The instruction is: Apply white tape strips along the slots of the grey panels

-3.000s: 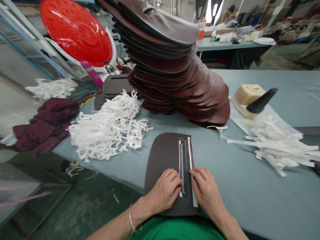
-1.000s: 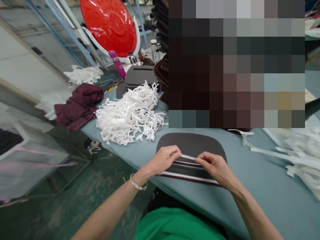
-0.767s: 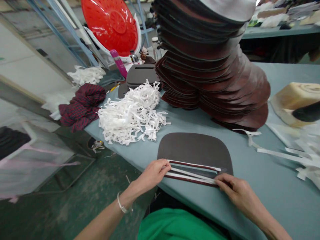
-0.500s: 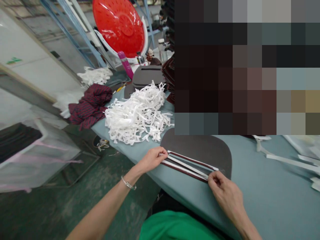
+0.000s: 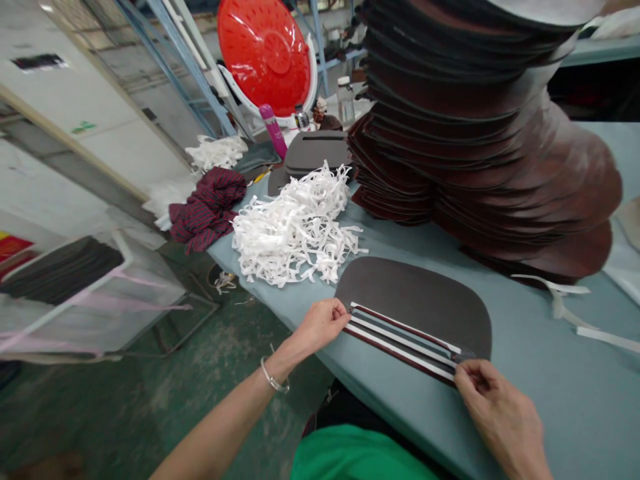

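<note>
- Leather panel (image 5: 413, 313) lies flat on the table's near edge, its rounded end pointing away and its slotted part nearest the person.
- White strips (image 5: 400, 343) run along the panel's long, red-edged slot, lying side by side with dark gaps between them.
- Left hand (image 5: 320, 327) sits at the strips' left end, fingers curled against the panel; whether it grips anything, I cannot tell.
- Right hand (image 5: 493, 407) sits at the strips' right end, fingertips (image 5: 463, 371) bent down onto them; pressing or pinching, I cannot tell.
- Table (image 5: 560, 393) has a blue-grey cover.
- Panel stack (image 5: 490, 153) leans just beyond the panel.
- Paper-white scraps (image 5: 295, 230) lie heaped to its far left, beside striped cloth (image 5: 205, 210).
</note>
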`<state>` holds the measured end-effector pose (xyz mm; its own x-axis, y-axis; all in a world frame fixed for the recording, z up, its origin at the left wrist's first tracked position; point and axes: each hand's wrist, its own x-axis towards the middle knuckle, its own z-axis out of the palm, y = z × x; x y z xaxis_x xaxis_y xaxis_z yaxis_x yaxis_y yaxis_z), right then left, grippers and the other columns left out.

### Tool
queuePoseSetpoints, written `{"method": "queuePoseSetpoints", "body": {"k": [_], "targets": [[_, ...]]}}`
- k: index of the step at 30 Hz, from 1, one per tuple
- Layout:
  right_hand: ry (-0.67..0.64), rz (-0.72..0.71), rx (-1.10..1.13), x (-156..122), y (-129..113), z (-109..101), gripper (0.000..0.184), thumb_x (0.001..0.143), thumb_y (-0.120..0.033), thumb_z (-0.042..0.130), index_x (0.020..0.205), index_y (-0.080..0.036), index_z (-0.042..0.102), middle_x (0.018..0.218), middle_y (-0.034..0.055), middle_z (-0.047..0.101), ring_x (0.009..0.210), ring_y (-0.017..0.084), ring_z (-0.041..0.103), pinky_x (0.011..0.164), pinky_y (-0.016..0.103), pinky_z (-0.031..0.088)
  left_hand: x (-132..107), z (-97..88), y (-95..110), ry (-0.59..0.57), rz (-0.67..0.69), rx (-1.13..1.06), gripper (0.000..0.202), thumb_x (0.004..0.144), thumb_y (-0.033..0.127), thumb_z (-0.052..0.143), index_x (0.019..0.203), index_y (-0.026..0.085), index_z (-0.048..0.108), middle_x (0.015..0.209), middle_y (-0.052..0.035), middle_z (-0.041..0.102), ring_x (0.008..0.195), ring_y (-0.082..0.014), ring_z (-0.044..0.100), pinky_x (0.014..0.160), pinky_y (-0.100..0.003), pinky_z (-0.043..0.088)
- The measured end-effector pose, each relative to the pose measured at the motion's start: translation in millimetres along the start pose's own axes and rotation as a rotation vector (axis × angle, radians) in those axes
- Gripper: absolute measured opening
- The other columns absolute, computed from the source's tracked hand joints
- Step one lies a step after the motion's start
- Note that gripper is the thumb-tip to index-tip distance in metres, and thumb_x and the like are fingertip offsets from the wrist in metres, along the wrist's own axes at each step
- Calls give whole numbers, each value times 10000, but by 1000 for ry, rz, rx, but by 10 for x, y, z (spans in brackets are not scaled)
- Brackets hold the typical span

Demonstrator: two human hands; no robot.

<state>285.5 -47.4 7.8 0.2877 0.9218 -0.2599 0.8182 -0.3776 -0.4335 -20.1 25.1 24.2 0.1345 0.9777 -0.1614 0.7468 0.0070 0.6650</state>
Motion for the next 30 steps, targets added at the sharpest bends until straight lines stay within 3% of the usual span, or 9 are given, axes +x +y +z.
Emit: {"method": "queuePoseSetpoints", "body": {"k": [11,18,20,24,27,30], "targets": [[-50,36,-52,6,-62,-54,281,795,-492,398,777,-278,581,650,-4,618,576,185,598,495,253,365,77,56,-78,-1,-67,20,150,780,254,518,749,176,642,642,14,633,578,-117,558,541,-225,368],[21,30,-72,-1,-114,-37,229,798,-421,450,741,-256,599,630,-2,622,532,166,560,477,244,317,54,108,-15,55,-93,91,90,779,205,527,733,180,600,621,23,586,578,-118,528,561,-236,361],[42,33,-80,-19,-144,-45,210,798,-389,455,721,-251,594,612,-7,612,539,163,551,486,243,303,5,148,31,118,-44,112,59,801,198,522,806,181,578,693,11,589,640,-131,541,613,-250,391],[43,43,-41,-33,-186,-66,183,794,-344,460,708,-245,589,598,-22,599,564,148,548,498,234,278,-120,263,99,257,193,295,107,865,140,455,887,183,551,869,-41,601,830,-183,554,766,-313,425],[54,66,-8,-23,-188,-76,170,781,-331,478,703,-238,597,594,-26,598,561,138,544,499,236,258,-211,327,116,271,302,461,179,894,116,412,922,176,578,919,-69,619,889,-218,546,813,-357,422],[50,74,4,-19,-182,-88,172,782,-320,475,695,-235,596,589,-26,595,562,135,543,505,238,255,-304,340,136,241,354,559,262,896,101,409,1077,177,582,1047,-94,621,954,-230,550,822,-364,427]]}}
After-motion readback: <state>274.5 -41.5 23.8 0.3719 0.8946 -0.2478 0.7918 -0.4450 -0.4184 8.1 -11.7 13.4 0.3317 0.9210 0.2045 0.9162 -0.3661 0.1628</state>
